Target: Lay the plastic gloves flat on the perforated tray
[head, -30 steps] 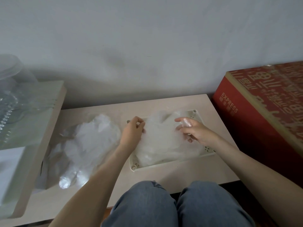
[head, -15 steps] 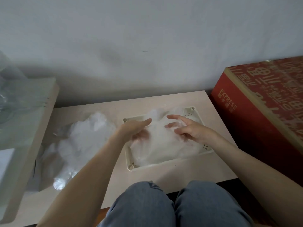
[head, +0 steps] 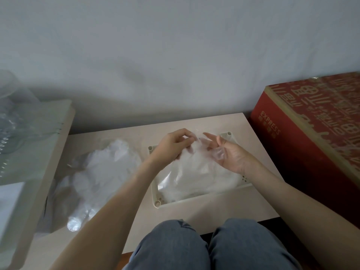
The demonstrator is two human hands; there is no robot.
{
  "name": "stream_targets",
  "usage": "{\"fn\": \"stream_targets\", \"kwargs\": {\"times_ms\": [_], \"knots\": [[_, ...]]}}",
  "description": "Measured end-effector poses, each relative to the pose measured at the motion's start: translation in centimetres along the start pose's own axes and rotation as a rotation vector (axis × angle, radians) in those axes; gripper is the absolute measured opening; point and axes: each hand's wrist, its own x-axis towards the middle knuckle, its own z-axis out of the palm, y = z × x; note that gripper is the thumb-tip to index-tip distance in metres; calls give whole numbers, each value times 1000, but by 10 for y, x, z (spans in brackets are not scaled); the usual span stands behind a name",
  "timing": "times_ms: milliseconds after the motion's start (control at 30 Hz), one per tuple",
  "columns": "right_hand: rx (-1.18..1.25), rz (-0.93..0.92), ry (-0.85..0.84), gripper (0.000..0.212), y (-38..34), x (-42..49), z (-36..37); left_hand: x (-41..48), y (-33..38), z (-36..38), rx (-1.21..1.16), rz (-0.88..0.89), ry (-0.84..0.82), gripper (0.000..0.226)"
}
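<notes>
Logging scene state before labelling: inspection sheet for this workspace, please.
Surface: beige low table.
Job's things: cream perforated plastic tray holding a rumpled heap of translucent plastic gloves, not flat; second heap of loose gloves on the table's left.
Clutter: clear plastic wrap on a pale board.
Grippers: left hand pinches glove film above the tray; right hand palm up under film, grip unclear.
Cables: nothing seen.
Surroundings: grey wall, red printed cardboard box at right, knees in blue jeans.

Bare forearms (head: 116, 195); faded blue-grey denim trousers (head: 175, 248), creased at both knees.
</notes>
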Motion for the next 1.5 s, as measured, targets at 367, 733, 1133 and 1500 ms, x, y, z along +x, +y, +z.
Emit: {"fn": "stream_targets", "kwargs": {"times_ms": [367,733,1133,1500], "knots": [[-24,26,-138,85,-12,-23,28,3,16,6,-34,100,231,11],[-472,168,121,11,-26,-38,-1,9,-29,0,175,-19,370,24],[-599,103,146,27,-15,-20,-24,18,-53,8,403,-57,419,23],[-460,8,222,24,-27,-8,-30,15,-50,8,413,23,371,14]]}}
